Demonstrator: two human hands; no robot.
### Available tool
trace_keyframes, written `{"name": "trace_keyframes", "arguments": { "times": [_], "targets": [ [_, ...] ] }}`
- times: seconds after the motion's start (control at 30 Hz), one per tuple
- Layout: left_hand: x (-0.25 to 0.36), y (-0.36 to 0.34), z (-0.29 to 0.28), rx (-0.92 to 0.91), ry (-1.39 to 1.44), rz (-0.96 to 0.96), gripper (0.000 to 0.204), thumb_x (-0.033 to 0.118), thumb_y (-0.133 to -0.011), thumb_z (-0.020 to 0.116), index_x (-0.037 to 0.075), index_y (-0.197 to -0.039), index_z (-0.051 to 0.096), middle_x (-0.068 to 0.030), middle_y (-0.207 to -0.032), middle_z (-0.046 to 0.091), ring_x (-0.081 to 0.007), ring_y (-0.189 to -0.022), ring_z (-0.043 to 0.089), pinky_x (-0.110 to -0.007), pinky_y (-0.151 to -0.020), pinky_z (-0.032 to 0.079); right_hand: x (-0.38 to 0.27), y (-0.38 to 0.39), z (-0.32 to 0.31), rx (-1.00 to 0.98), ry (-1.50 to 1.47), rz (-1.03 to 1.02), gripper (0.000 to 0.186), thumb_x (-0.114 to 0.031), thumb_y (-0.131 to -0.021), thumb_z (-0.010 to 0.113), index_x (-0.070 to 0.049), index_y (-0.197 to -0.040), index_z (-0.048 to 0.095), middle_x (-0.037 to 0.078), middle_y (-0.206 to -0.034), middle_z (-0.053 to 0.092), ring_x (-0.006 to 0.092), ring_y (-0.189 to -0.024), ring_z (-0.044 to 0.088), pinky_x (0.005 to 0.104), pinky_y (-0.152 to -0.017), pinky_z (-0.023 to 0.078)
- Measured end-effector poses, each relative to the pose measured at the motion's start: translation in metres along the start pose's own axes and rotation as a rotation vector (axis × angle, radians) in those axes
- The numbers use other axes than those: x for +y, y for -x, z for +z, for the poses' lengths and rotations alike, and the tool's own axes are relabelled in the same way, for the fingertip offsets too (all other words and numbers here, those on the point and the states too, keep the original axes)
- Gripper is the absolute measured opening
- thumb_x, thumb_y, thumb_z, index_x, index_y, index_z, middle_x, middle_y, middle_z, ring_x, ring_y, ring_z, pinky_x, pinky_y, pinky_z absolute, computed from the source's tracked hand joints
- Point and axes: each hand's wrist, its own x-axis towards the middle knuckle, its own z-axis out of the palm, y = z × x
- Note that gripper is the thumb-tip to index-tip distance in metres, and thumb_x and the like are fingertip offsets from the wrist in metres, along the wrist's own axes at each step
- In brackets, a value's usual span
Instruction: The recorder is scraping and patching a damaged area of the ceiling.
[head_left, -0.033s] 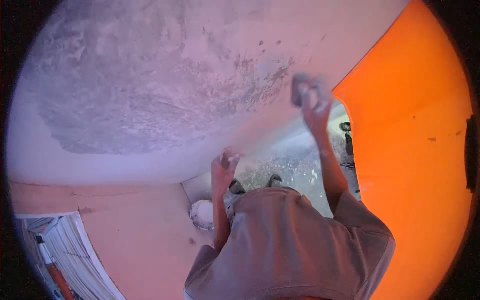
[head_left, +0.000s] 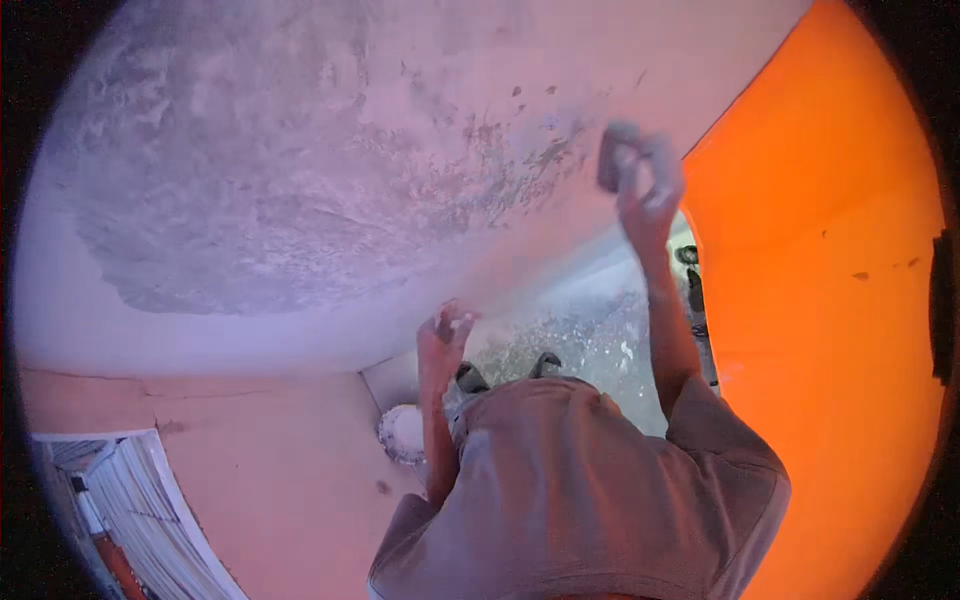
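Patchy wall, part-worked, with a dark block in hand

From where I stand, the wall (head_left: 270,190) looks only partly worked. A broad grey patch covers much of it, cloudy and uneven, while the pale band along its lower border reads as smoother. What seems to be left is the scuffed stretch in the middle, flecked with dark marks; I can't tell which areas count as finished.

The right hand (head_left: 650,195) has its fingers closed around a dark block (head_left: 615,158), raised in front of the wall just beside those marks. Both are blurred, and I can't tell whether the block touches the surface. The left hand (head_left: 442,345) is up near the wall's lower part, fingers curled; whether anything is in them, I can't tell.

The orange wall (head_left: 820,260) comes close on the right hand's outer side and limits room there. A round, pale container (head_left: 405,434) sits on the floor (head_left: 590,330) beside the left forearm, near the dark shoes (head_left: 471,377). A framed opening with pale curtain folds (head_left: 160,515) lies off to the left.
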Motion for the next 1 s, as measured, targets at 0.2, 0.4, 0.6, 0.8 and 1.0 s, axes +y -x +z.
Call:
{"name": "trace_keyframes", "arguments": {
  "times": [0.2,0.4,0.6,0.8,1.0],
  "targets": [
    [-0.012,0.007,-0.014,0.034,-0.048,-0.007,0.018,0.013,-0.096,0.063,0.004,-0.111,0.068,-0.0069,-0.096,0.073,-0.0123,-0.091,0.063,-0.03,-0.087,0.048,-0.021,-0.14,-0.034,0.305,0.106,-0.206,0.019,-0.021,-0.092,0.066,-0.003,-0.087,0.06,0.009,-0.069,0.056,0.0202,-0.062,0.059,0.0354,-0.057,0.048],
    [-0.002,0.013,-0.02,0.029,-0.133,0.044,0.018,0.015,-0.098,0.061,0.004,-0.111,0.067,-0.0065,-0.097,0.074,-0.0119,-0.094,0.063,-0.03,-0.089,0.048,-0.073,-0.243,-0.045,0.524,0.268,-0.519,0.024,-0.023,-0.098,0.062,-0.003,-0.084,0.061,0.009,-0.057,0.054,0.0207,-0.046,0.051,0.0332,-0.046,0.04],
    [-0.041,0.013,-0.033,0.073,-0.032,0.068,0.016,0.016,-0.099,0.059,0.005,-0.108,0.067,-0.0085,-0.095,0.074,-0.0153,-0.096,0.066,-0.034,-0.09,0.049,-0.052,-0.25,-0.013,0.225,0.617,-0.74,0.018,-0.021,-0.094,0.066,-0.003,-0.095,0.067,0.012,-0.076,0.066,0.0273,-0.059,0.064,0.0363,-0.055,0.05],
    [-0.032,-0.01,-0.026,0.037,-0.031,0.122,0.016,0.014,-0.098,0.058,0.004,-0.108,0.065,-0.0099,-0.092,0.074,-0.0233,-0.098,0.069,-0.035,-0.091,0.049,-0.017,-0.147,0.022,-0.268,0.16,-1.123,0.005,-0.017,-0.088,0.069,-0.015,-0.092,0.067,-0.003,-0.074,0.061,0.0139,-0.064,0.063,0.0299,-0.054,0.053],
    [-0.002,-0.011,-0.016,0.0,-0.154,0.17,0.018,0.013,-0.097,0.059,0.005,-0.111,0.066,-0.0092,-0.092,0.074,-0.0221,-0.097,0.07,-0.035,-0.089,0.05,-0.039,-0.216,-0.013,-0.177,0.295,-0.961,0.012,-0.019,-0.094,0.065,-0.009,-0.094,0.073,0.003,-0.066,0.062,0.0138,-0.05,0.056,0.0306,-0.046,0.046]
  ]
}}
